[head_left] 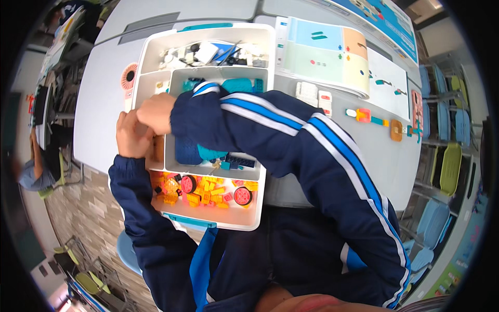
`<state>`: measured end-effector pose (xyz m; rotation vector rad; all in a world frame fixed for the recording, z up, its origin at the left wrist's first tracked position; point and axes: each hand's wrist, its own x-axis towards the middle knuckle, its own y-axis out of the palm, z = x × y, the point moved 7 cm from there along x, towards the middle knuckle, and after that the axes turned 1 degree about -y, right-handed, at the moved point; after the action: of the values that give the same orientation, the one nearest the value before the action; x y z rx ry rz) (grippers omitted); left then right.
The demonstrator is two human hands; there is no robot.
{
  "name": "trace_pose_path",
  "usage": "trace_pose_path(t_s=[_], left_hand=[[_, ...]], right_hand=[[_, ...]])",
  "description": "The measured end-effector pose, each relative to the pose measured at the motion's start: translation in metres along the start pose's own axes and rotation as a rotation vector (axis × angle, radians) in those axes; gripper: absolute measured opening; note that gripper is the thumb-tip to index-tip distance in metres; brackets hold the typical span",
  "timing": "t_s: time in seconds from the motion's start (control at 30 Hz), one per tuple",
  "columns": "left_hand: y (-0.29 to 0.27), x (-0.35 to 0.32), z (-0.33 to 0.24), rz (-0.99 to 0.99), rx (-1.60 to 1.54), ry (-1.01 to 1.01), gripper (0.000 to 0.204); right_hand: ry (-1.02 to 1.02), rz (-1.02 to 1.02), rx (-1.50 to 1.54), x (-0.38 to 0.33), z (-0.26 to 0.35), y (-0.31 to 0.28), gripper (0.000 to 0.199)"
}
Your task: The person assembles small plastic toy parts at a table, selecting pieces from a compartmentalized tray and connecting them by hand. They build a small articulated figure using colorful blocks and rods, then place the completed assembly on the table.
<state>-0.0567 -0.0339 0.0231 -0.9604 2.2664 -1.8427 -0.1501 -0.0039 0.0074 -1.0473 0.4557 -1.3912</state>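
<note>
A white sorting tray [262, 104] sits on the grey bench [104, 93], in the middle of the frame. It has walls inside, so each kind of small brick has its own box. The top box holds white and grey pieces [208, 53]. The bottom box holds orange and yellow bricks [208, 195] and two pink wheels [242, 195].

Both hands meet at the left edge of the tray. The right hand [156, 112] reaches across from the right, so its blue striped sleeve [291, 140] covers most of the middle box of teal and blue bricks [236, 86]. Its fingers are curled in, but I cannot tell if they hold a piece. The left hand [132, 136] is just below it, touching it, with fingers bent too. What is in it is hidden.

In the upper right of the frame an open picture booklet [338, 57] lies flat beside the tray, easy to see. Below it are a few loose pieces [364, 114] on the bench.
</note>
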Motion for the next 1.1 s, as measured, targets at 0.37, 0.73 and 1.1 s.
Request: trace_pose_path(t_s=[0.37,0.73,1.1], left_hand=[[-0.016,-0.009,-0.006,-0.315,-0.343,-0.162,0.031],[-0.031,-0.011,-0.025,-0.383,-0.065,0.128,0.04],[-0.029,0.001,-0.002,0.217,-0.14,0.131,0.038]], right_hand=[[-0.033,0.028,0.889,-0.023,-0.047,-0.054,0.023],[0.081,-0.044,0.81,-0.031,-0.057,-0.068,0.028],[-0.151,-0.146,0.204,-0.03,-0.027,-0.071,0.021]])
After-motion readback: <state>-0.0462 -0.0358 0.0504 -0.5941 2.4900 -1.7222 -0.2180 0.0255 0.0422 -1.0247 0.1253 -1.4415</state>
